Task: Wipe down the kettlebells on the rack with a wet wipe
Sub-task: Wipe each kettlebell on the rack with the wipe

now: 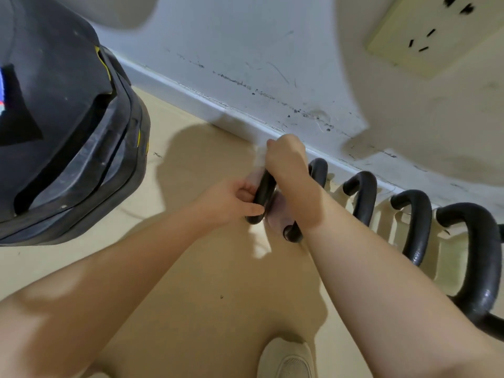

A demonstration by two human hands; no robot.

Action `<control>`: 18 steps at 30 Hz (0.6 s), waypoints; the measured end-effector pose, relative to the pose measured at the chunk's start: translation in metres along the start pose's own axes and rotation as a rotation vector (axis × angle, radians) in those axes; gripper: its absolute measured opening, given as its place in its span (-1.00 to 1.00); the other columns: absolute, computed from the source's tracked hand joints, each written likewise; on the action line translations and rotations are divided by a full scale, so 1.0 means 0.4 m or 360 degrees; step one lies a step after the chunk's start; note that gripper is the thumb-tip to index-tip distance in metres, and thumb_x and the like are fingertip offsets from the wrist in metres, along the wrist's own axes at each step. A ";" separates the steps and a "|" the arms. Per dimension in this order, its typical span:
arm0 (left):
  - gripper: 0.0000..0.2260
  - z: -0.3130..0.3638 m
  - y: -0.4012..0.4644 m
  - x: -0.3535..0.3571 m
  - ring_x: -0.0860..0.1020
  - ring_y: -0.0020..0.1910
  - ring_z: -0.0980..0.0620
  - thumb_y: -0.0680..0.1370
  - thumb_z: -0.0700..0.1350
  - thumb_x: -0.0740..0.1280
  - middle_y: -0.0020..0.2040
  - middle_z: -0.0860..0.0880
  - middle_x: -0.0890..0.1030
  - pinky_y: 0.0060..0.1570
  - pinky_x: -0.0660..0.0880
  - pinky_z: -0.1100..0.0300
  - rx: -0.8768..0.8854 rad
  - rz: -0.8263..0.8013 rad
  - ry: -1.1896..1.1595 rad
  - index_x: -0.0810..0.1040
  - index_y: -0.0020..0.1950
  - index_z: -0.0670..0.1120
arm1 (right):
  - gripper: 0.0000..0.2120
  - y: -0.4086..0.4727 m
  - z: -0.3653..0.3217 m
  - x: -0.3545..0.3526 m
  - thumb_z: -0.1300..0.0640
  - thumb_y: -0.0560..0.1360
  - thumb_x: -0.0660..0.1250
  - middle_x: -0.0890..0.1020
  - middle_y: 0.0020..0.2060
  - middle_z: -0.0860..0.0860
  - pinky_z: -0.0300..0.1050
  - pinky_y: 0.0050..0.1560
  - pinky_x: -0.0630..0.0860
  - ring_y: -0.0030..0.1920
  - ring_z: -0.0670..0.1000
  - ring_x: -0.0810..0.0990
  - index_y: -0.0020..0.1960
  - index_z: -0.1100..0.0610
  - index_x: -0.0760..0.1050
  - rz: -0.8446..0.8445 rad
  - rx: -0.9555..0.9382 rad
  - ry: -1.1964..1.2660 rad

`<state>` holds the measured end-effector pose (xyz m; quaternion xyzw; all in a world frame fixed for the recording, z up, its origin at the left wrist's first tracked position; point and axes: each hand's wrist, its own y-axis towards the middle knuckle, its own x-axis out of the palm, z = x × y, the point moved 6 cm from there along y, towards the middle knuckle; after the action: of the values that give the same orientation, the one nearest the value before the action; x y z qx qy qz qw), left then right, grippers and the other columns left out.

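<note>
A row of kettlebells with black handles stands along the wall on a cream rack [447, 257]. My left hand [231, 200] grips the near side of the leftmost kettlebell's handle [263, 188]; its pinkish body [274, 216] shows just below. My right hand [286, 159] is closed on the far top of the same handle, pinching a white wet wipe [260, 156] that looks blurred. Other kettlebell handles follow to the right, a second [364, 192], a third [416, 225] and the nearest and largest [482, 255]. Their bodies are mostly hidden by my right forearm.
A bulky black stack of padded gear [68, 132] sits on the beige floor at the left. The scuffed white wall and baseboard [196, 91] run behind the rack, with a wall socket [425, 36] at the upper right. My light shoe [286, 358] is at the bottom.
</note>
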<state>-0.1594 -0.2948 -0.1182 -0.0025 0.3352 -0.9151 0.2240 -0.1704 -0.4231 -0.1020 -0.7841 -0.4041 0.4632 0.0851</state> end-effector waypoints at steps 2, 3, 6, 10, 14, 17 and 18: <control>-0.78 -0.014 -0.007 -0.006 0.59 -0.05 0.00 0.36 -0.23 0.39 -0.05 -0.09 0.64 0.07 0.48 0.21 -0.0018 -0.0090 -0.0148 0.53 -0.05 -0.02 | -0.70 -0.031 -0.029 0.026 0.18 0.59 0.07 0.54 0.02 0.09 -0.22 -0.02 0.51 0.12 0.06 0.52 0.27 0.22 0.38 0.0010 -0.0272 -0.0830; -0.77 -0.016 -0.011 -0.009 0.58 -0.07 0.04 0.43 -0.29 0.33 -0.05 -0.07 0.62 -0.02 0.49 0.33 -0.0040 -0.0109 -0.0234 0.51 0.02 -0.04 | -0.63 -0.040 -0.023 0.047 0.19 0.61 -0.05 0.51 0.18 0.22 -0.10 0.17 0.47 0.26 0.19 0.46 0.32 0.26 0.35 0.0076 -0.0393 -0.1145; -0.67 -0.023 -0.019 -0.033 0.56 -0.08 0.12 0.51 -0.35 0.18 -0.03 -0.03 0.61 -0.14 0.46 0.35 -0.0106 -0.0013 -0.0388 0.43 0.21 -0.07 | -0.49 -0.079 0.009 0.062 0.20 0.55 -0.21 0.20 0.44 0.32 0.10 0.44 0.20 0.46 0.28 0.17 0.42 0.32 0.18 0.0368 -0.0468 -0.1208; -0.78 -0.026 -0.016 -0.103 0.53 -0.05 0.04 0.52 -0.23 0.25 -0.01 -0.06 0.61 -0.08 0.40 0.26 -0.0074 0.0274 -0.0477 0.43 0.16 -0.05 | -0.72 -0.162 0.017 0.108 0.26 0.46 0.19 0.52 0.21 0.21 0.06 0.49 -0.09 0.38 0.21 0.34 0.14 0.27 0.49 0.0254 -0.1207 -0.1321; -0.89 -0.029 -0.017 -0.121 0.53 -0.17 0.09 0.55 -0.21 0.20 -0.14 0.05 0.59 -0.12 0.41 0.22 -0.0081 0.0296 -0.0653 0.46 0.01 -0.03 | -0.73 -0.155 0.005 0.064 0.08 0.48 0.16 0.55 -0.31 0.09 0.10 0.33 0.29 -0.06 0.17 0.57 -0.29 0.18 0.51 0.0113 -0.1386 -0.1482; -0.90 -0.035 -0.020 -0.119 0.55 -0.16 0.07 0.56 -0.17 0.19 -0.12 0.03 0.59 -0.10 0.43 0.20 -0.0069 0.0282 -0.0703 0.48 0.00 -0.04 | -0.78 -0.205 0.039 0.126 0.08 0.44 0.22 0.56 -0.29 0.09 0.15 0.32 0.29 -0.09 0.18 0.54 -0.23 0.17 0.56 0.0137 -0.1562 -0.1824; -0.89 -0.034 -0.020 -0.116 0.56 -0.15 0.06 0.56 -0.17 0.19 -0.11 0.02 0.60 -0.08 0.44 0.20 -0.0065 0.0272 -0.0711 0.48 0.03 -0.05 | -0.83 -0.220 0.061 0.150 0.10 0.41 0.26 0.58 -0.24 0.10 0.12 0.32 0.28 -0.07 0.17 0.54 -0.17 0.16 0.58 0.0136 -0.1702 -0.1957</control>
<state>-0.1231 -0.2618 -0.1170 -0.1811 0.2947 -0.8626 0.3692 -0.2240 -0.3285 -0.1105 -0.3391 -0.5148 0.5581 -0.5554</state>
